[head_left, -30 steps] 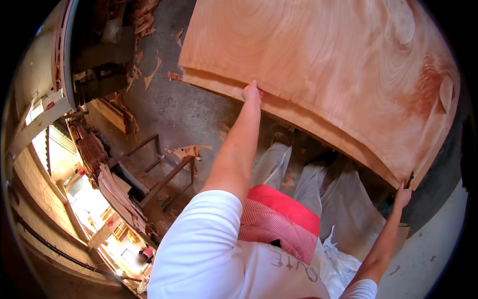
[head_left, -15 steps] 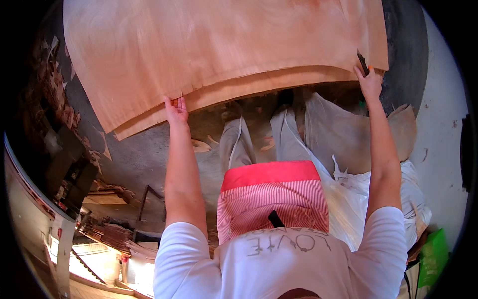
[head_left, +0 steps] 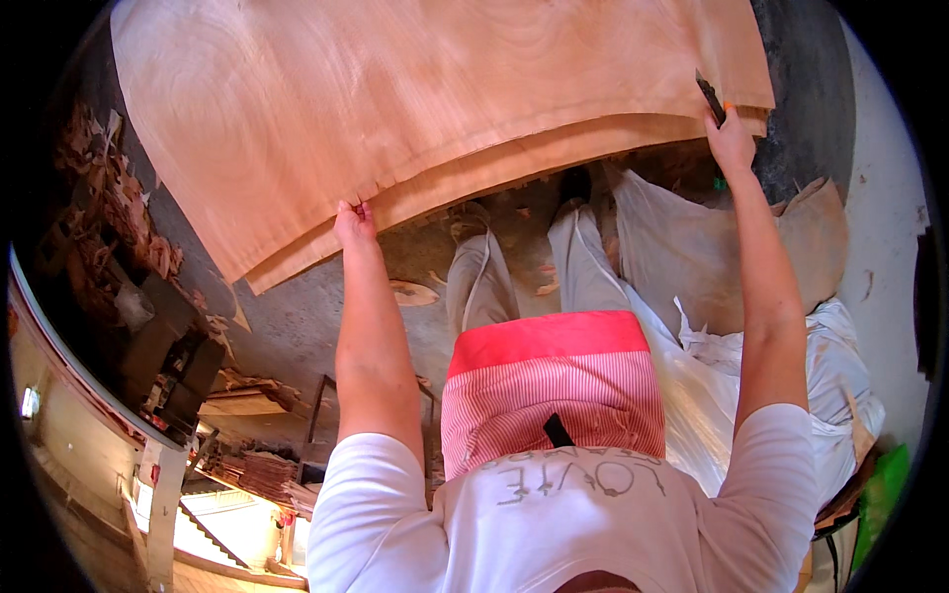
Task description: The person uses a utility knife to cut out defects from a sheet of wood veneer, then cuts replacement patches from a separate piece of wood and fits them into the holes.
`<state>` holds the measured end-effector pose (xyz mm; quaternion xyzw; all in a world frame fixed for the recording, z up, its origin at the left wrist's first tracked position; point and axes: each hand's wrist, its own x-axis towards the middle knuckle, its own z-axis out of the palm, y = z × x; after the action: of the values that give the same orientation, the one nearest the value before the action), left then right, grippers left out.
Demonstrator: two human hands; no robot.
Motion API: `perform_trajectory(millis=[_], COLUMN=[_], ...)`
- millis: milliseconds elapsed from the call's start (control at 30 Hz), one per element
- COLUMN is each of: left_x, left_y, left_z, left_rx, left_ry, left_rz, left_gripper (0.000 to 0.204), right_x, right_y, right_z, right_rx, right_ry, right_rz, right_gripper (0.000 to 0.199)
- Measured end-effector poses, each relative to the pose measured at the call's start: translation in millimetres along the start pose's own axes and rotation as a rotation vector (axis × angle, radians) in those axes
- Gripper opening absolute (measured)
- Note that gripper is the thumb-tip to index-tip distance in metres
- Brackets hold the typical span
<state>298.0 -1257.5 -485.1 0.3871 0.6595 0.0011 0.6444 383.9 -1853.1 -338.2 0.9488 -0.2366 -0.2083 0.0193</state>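
Left hand (head_left: 356, 223) grips a wood sheet (head_left: 435, 79), right hand (head_left: 732, 146) a dark tool (head_left: 709, 96); grey lettering (head_left: 546, 480) marks the shirt (head_left: 573, 534).

Lighting's pretty uneven: the white-yellow opening (head_left: 232, 524) lower left is totally blown out, grey concrete floor (head_left: 400, 259) under the thin tan wood sheets (head_left: 425, 84) sits in shadow, edges bend into black.

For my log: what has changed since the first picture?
The view swung; the wood sheet, left hand and right hand show further left, the right also higher. Nothing released: the left stays at the sheet's near edge, the right keeps its dark tool.
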Motion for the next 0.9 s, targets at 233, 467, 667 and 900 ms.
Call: perform_trajectory(millis=[233,467,667,900], left_x=[28,-45,-114,-175], left_y=[12,-26,-83,-105], left_z=[-19,-13,-31,4], left_rx=[0.020,0.013,0.704,1.172], left_ry=[0.001,0.110,-0.266,-0.459], left_rz=[-0.064,-0.042,0.216,0.471], left_gripper=[0.021,0.038,0.033,0.033], right_x=[7,0,-27,-41], right_y=[-5,52,75,114], right_z=[15,13,17,-5], right_rx=[0.107,0.552,0.496,0.431], right_ry=[0.050,0.065,0.041,0.155], right_rz=[-0.058,0.123,0.362,0.408], right_gripper=[0.055,0.058,0.060,0.049])
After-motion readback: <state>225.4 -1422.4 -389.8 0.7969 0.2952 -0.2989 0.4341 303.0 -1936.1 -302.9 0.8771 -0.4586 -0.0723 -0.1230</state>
